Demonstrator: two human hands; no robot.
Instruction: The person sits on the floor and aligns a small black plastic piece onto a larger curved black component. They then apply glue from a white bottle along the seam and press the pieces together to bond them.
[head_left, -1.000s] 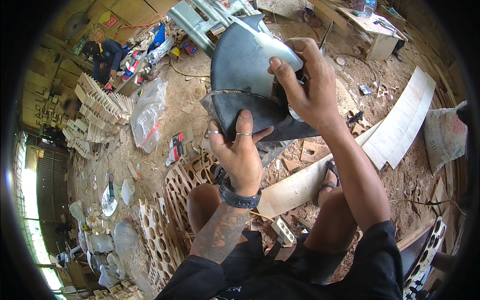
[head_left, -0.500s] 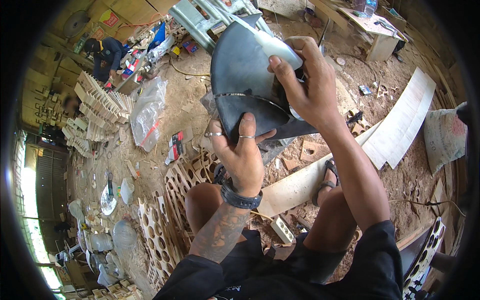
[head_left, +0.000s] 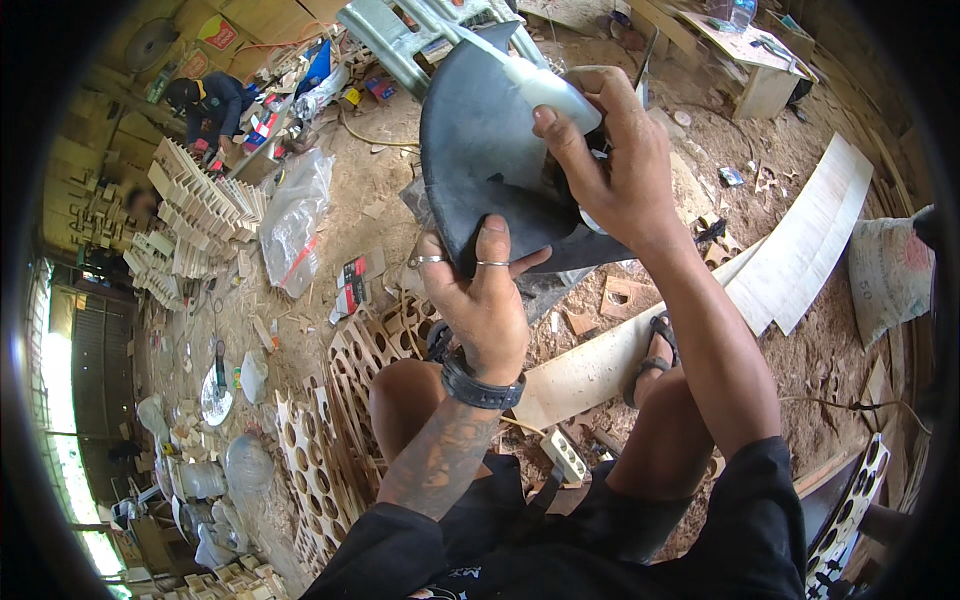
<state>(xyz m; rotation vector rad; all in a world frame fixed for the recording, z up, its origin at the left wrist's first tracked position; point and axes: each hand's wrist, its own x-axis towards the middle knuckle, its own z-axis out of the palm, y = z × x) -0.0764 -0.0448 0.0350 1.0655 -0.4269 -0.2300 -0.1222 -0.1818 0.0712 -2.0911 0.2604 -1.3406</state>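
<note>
A dark grey, curved plastic panel (head_left: 465, 130) is held up in front of me, with a pointed tip at its top. My left hand (head_left: 482, 310) grips its lower edge, thumb on the near face and the other fingers partly hidden behind. A dark edge line crosses the panel above that thumb. In my right hand (head_left: 622, 160) is a white squeeze bottle (head_left: 553, 95) with a long thin nozzle pointing up and left across the panel's upper part. My right thumb presses on the bottle; whether those fingers also touch the panel I cannot tell.
Pale plywood strips (head_left: 800, 235) lie at the right beside a sack (head_left: 890, 280). A power strip (head_left: 563, 458) sits between my legs, with boards full of round holes (head_left: 310, 465) at the left. A metal stool (head_left: 385, 45) stands ahead; a co-worker (head_left: 215, 105) bends at the far left.
The bright gap across the lower panel has closed to a dark line as the two parts came together. Both hands keep nearly the same place and hold.
</note>
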